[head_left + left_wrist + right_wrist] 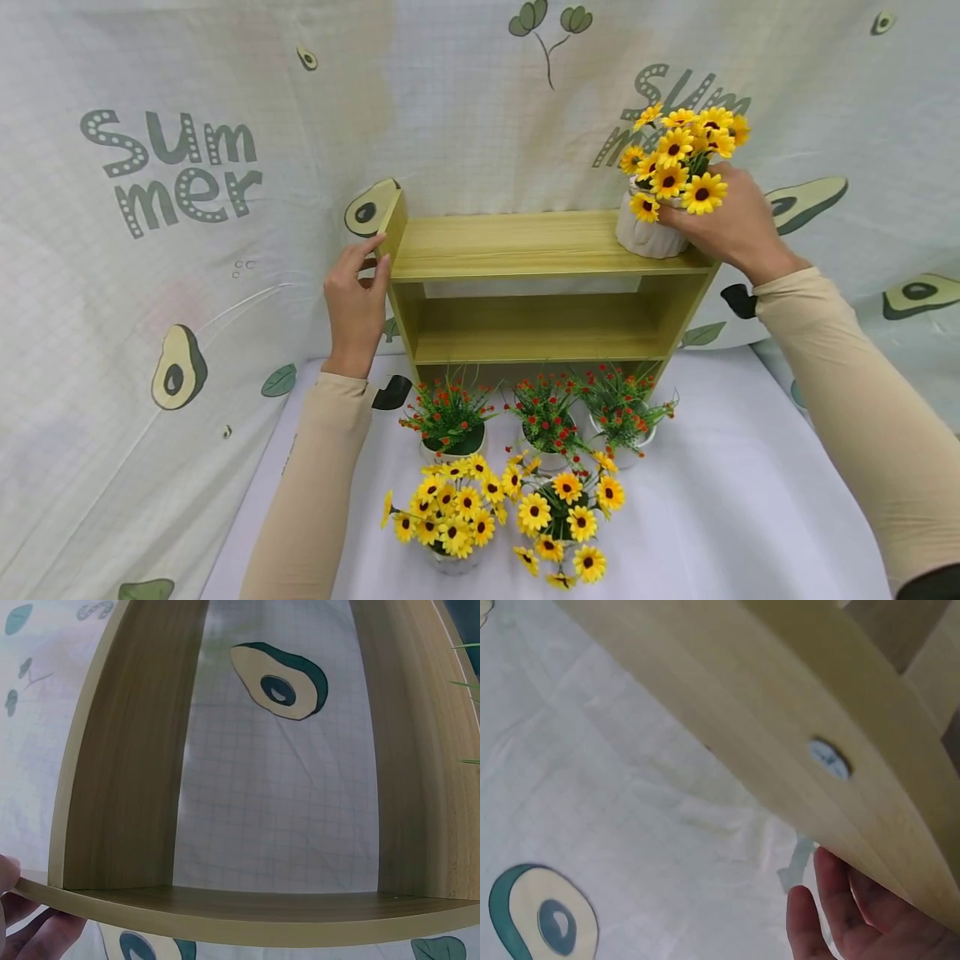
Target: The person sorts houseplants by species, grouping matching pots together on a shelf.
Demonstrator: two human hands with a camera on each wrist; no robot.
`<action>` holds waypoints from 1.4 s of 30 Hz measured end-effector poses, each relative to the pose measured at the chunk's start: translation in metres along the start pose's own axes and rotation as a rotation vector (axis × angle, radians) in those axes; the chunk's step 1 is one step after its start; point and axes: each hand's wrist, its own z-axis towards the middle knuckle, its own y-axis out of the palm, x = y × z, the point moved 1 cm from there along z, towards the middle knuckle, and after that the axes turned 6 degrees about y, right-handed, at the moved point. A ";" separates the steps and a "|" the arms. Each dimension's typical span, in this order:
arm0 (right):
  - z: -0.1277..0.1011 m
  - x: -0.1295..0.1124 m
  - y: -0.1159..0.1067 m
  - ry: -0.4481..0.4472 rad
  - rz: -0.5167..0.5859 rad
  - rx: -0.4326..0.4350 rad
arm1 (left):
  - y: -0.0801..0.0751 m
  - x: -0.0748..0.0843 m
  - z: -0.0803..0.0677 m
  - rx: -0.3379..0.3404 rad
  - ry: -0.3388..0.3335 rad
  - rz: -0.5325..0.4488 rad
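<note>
A light wooden shelf unit (517, 243) stands against the cloth backdrop. My left hand (358, 304) pinches its raised left side panel (393, 227); in the left wrist view the fingers (52, 934) wrap the panel's edge. At the right end of the top board, my right hand (738, 218) grips a white pot (645, 232) of yellow sunflowers (673, 150). The thumb lies across the pot's front, and the other fingers are hidden behind it in the head view. In the right wrist view, fingers (840, 896) show beside the side panel (780, 750), with the pot out of sight.
On the white tablecloth (720, 467), several potted plants stand before the shelf: red-flowered grassy ones (450, 417) in a row, and sunflower pots (450, 512) nearer me. The middle board (532, 329) lies below the top one. A round fastener (829, 758) sits on the side panel.
</note>
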 end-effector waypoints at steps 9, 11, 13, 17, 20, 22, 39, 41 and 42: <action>-0.013 -0.001 0.006 -0.048 -0.146 0.096 | -0.001 -0.002 -0.003 0.000 -0.009 0.010; -0.020 0.000 0.006 -0.084 -0.214 0.120 | -0.001 -0.002 -0.003 0.000 -0.010 0.010; -0.029 0.001 0.006 -0.105 -0.276 0.143 | -0.001 -0.002 -0.004 0.001 -0.011 0.012; -0.053 0.005 0.007 -0.138 -0.281 0.208 | -0.001 0.000 -0.005 0.006 -0.010 0.017; -0.073 0.011 0.009 -0.171 -0.210 0.271 | -0.001 0.000 -0.004 0.011 -0.010 0.018; -0.087 0.015 0.011 -0.191 -0.167 0.312 | 0.000 0.000 -0.004 0.009 -0.008 0.022; -0.220 0.049 0.070 -0.323 -0.020 0.354 | 0.003 0.002 0.002 0.019 0.004 0.026; -0.235 0.052 0.079 -0.320 -0.010 0.324 | 0.003 0.002 0.002 0.019 0.002 0.029; -0.242 0.054 0.084 -0.307 -0.011 0.303 | 0.003 0.002 0.002 0.021 -0.001 0.028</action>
